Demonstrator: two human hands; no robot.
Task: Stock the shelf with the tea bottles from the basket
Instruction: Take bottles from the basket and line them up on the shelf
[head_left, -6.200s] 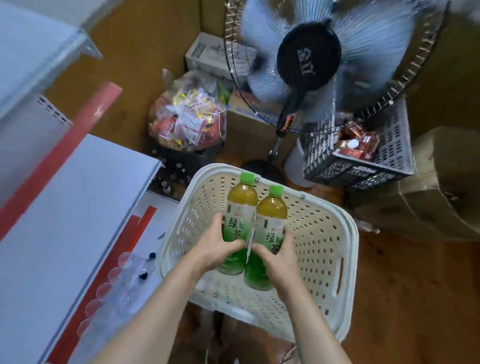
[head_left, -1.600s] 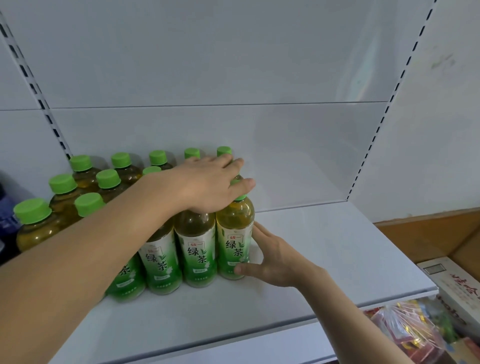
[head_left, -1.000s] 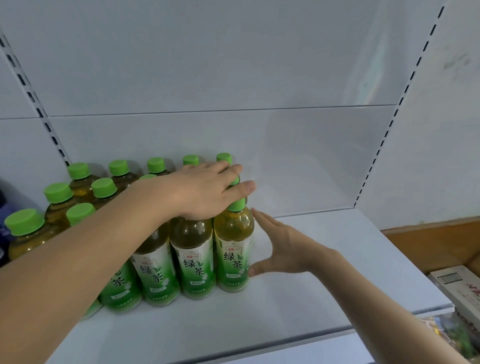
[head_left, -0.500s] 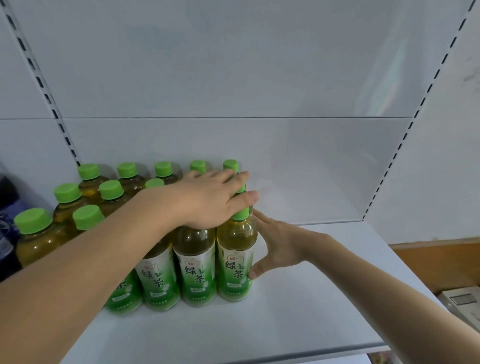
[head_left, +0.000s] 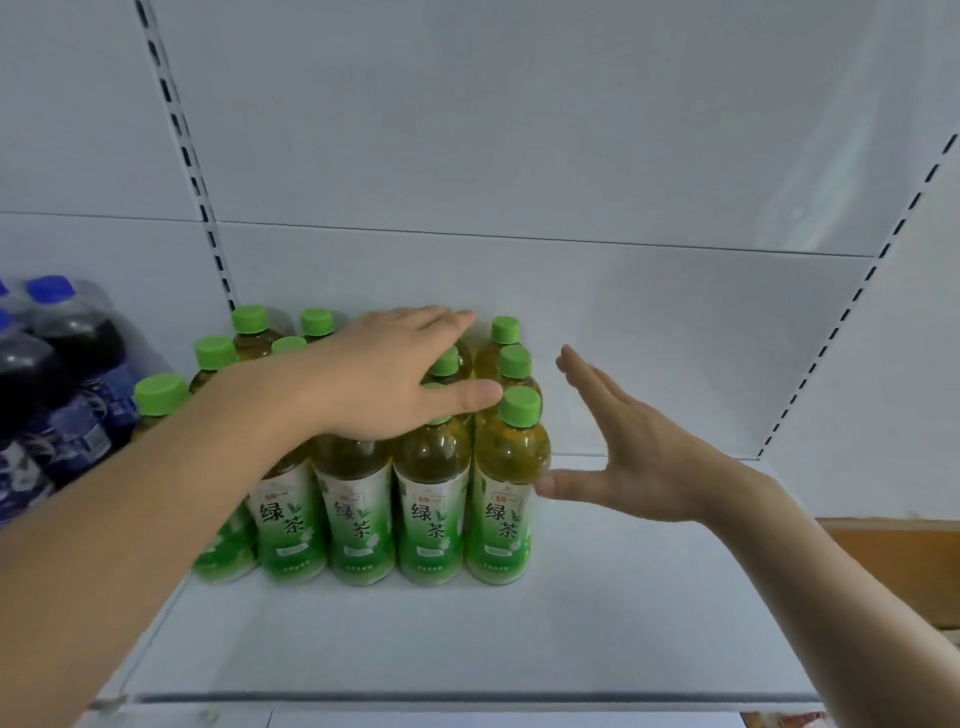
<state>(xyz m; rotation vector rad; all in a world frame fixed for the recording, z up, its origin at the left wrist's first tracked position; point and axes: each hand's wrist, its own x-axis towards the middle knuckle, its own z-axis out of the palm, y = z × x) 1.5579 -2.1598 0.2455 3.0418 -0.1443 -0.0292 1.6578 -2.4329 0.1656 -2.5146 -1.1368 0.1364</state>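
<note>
Several green-capped tea bottles (head_left: 431, 499) stand upright in tight rows on the white shelf (head_left: 519, 634), towards its left. My left hand (head_left: 395, 379) lies flat over the caps of the middle bottles, fingers straight. My right hand (head_left: 623, 452) is held flat beside the rightmost front bottle (head_left: 506, 493), its thumb tip at the bottle's shoulder and its fingers a little apart from the row. Neither hand holds a bottle. The basket is out of view.
Dark drink bottles with blue caps (head_left: 57, 379) stand at the far left. Bare white shelf runs to the right of the tea and in front of it. A brown wooden surface (head_left: 893, 566) shows past the shelf's right end.
The view has shifted left, bringing the dark bottles in. My right hand has eased away from the side of the rightmost bottle. My left hand stays on the caps.
</note>
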